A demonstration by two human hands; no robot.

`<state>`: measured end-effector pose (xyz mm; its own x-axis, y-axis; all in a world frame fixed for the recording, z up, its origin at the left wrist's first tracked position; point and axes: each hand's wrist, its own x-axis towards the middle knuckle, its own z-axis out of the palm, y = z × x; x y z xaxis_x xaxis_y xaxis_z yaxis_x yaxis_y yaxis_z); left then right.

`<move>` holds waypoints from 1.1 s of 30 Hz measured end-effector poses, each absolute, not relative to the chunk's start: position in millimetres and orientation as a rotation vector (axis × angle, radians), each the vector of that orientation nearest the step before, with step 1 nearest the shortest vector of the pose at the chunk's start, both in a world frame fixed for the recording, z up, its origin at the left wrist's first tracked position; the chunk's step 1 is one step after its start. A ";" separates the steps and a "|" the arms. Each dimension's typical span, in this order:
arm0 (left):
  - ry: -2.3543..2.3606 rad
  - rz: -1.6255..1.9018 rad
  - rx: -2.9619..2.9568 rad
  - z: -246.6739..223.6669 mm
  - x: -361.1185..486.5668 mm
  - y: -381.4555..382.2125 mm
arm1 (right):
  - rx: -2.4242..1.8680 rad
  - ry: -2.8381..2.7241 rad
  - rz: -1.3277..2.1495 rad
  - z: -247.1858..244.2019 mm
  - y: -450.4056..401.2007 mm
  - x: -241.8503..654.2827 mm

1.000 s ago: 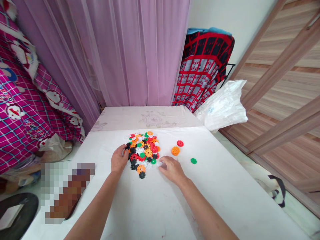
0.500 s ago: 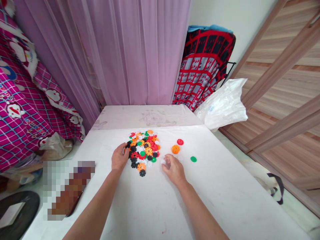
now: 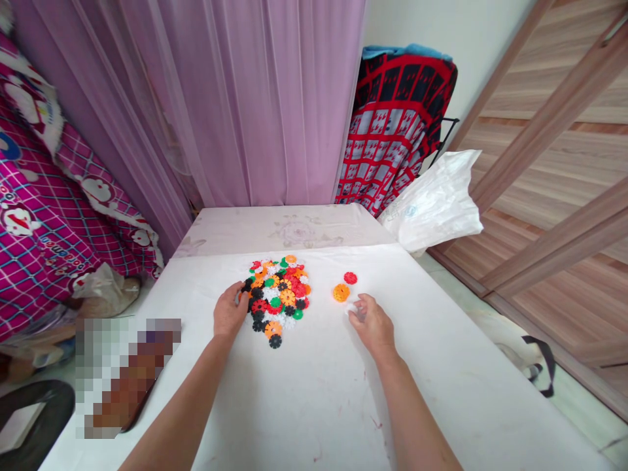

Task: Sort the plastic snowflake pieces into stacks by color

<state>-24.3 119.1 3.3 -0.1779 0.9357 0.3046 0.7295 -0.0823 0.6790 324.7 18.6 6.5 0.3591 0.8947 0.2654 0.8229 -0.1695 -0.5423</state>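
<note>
A heap of notched plastic snowflake discs (image 3: 286, 298) in black, white, orange, red and green lies on the white-covered table (image 3: 294, 405). My left hand (image 3: 230, 311) rests against the heap's left edge, thumb and fingers apart, fingertips beside the black discs. Right of the heap, my right hand (image 3: 373, 325) has its thumb and fingers closed around a white snowflake disc (image 3: 350, 309) low over the cloth. Just beyond those fingertips lie some orange discs (image 3: 341, 292), seemingly stacked, and a red disc (image 3: 350, 278). The right hand hides the spot where a green disc lay.
On the table's left edge is a blurred-out brown object (image 3: 135, 379). A white plastic bag (image 3: 434, 203) stands by the far right corner. Purple curtains (image 3: 275, 104) hang behind the table, and a black round stool (image 3: 36, 405) is at lower left.
My right hand has moved right, away from the heap to beside the orange discs, with the white disc at its fingertips. The green disc is now covered. My left hand stays at the heap.
</note>
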 end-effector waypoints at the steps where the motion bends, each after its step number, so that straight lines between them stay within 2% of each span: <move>1: 1.927 1.108 1.820 3.6 -24.5 119.2 | -2.016 -1.494 0.151 6.4 18.7 324.1; 8: 1.924 1.083 1.817 4.0 -24.4 118.7 | -2.055 -1.517 0.165 12.5 17.9 322.3; 15: 1.932 1.069 1.799 6.4 -22.7 118.7 | -1.899 -1.562 0.007 25.0 5.8 305.3; 23: 1.957 1.024 1.840 10.2 -19.4 117.5 | -1.601 -1.943 0.101 5.4 0.9 237.5; 33: 1.924 1.045 1.861 7.9 -21.1 105.3 | -1.572 -1.823 0.164 -5.3 8.5 243.5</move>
<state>-21.1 105.3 7.9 -0.1403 0.9481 0.2853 0.7556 -0.0837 0.6497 243.5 8.5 -5.3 -0.0048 0.9049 0.4257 0.8143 0.2506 -0.5236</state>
